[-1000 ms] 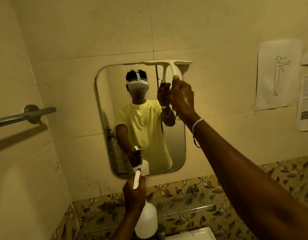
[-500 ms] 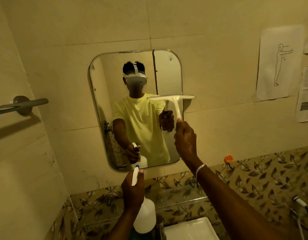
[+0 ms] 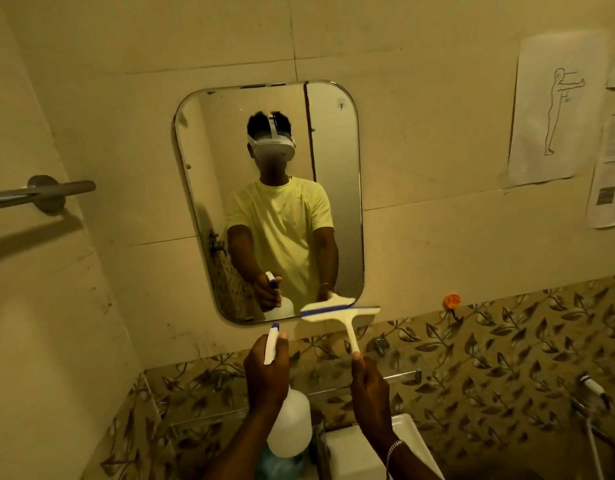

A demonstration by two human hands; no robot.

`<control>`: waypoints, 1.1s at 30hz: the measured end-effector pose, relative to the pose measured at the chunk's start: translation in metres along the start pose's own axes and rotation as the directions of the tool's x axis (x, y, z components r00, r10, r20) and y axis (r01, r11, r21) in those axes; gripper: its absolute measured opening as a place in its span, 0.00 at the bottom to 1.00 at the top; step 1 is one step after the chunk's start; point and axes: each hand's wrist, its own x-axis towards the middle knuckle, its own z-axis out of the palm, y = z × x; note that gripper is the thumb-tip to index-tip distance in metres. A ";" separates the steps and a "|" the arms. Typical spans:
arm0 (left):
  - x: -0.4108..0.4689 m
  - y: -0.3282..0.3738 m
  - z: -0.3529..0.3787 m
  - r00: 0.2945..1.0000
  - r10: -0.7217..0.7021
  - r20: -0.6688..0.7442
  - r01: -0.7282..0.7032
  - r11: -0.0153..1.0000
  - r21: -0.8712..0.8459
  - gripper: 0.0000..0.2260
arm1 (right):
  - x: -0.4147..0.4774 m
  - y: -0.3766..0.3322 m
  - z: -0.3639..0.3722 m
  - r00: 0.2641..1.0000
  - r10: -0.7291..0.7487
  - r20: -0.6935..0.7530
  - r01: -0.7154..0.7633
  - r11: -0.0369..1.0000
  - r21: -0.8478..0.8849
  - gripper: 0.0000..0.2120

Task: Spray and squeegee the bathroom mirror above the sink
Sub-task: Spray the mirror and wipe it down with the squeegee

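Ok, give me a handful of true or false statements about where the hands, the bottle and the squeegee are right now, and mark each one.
1. The right hand holds the squeegee by its handle. True.
2. The squeegee blade sits at the top edge of the mirror. False: it is at the bottom right corner.
3. The left hand holds a spray bottle. True.
4. The towel bar is on the wall to the right of the mirror. False: it is to the left.
5. Paper sheets hang on the wall to the right of the mirror. True.
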 end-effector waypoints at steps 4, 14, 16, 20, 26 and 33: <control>-0.003 0.003 -0.007 1.000 -0.005 -0.009 0.005 1.000 -0.002 0.06 | -0.009 -0.009 0.000 0.999 0.047 -0.004 -0.047 0.998 0.052 0.25; 0.012 0.010 -0.025 0.998 0.005 -0.069 -0.006 1.000 -0.016 0.06 | 0.066 -0.242 0.021 0.928 -0.373 0.017 0.368 0.921 0.124 0.19; 0.015 0.009 -0.026 0.996 0.000 -0.088 -0.004 0.999 -0.036 0.01 | 0.082 -0.295 0.028 0.891 -0.454 -0.002 0.451 0.885 0.114 0.22; 0.019 0.004 -0.032 0.995 -0.016 -0.096 0.016 1.000 -0.009 0.03 | 0.103 -0.373 0.041 0.885 -0.464 0.031 0.449 0.870 0.202 0.28; 0.028 -0.002 -0.041 0.994 0.003 -0.108 -0.002 1.000 0.008 0.09 | 0.097 -0.400 0.062 0.891 -0.453 0.031 0.447 0.887 0.114 0.27; 0.043 -0.010 -0.048 0.995 0.005 -0.100 -0.003 1.000 0.017 0.07 | 0.093 -0.393 0.074 0.881 -0.473 0.016 0.469 0.877 0.102 0.27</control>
